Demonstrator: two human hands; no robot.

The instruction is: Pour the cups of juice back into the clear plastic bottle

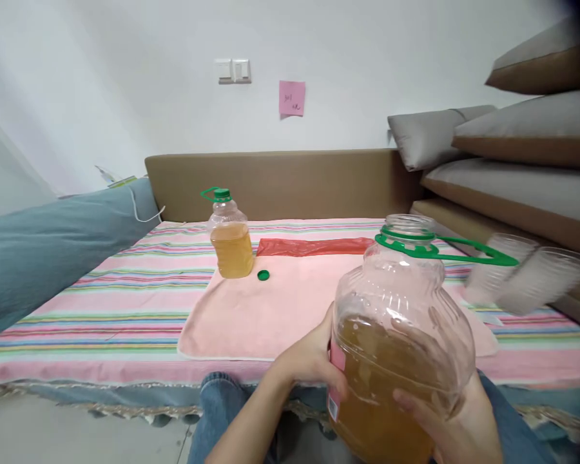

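Observation:
Close to me, a large clear plastic jug point(401, 361) of amber liquid is held between both hands. Its neck has no cap, and a green handle ring point(473, 252) points right from it. My left hand point(321, 361) grips the jug's left side near a pink label. Around the right side and front wraps my right hand point(457, 412), partly seen through the plastic. A second, smaller-looking jug point(232, 248) of amber liquid, with its green cap on, stands upright at the back left. Beside it a loose green cap point(263, 275) lies on the pink cloth point(251, 309).
A folded red plastic bag point(314, 247) lies along the cloth's back edge. Stacked clear plastic cups point(536, 277) lean at the right, near piled grey-brown cushions point(522, 187). A blue armrest point(67, 251) borders the left. The striped cover point(125, 316) ends just before my knees.

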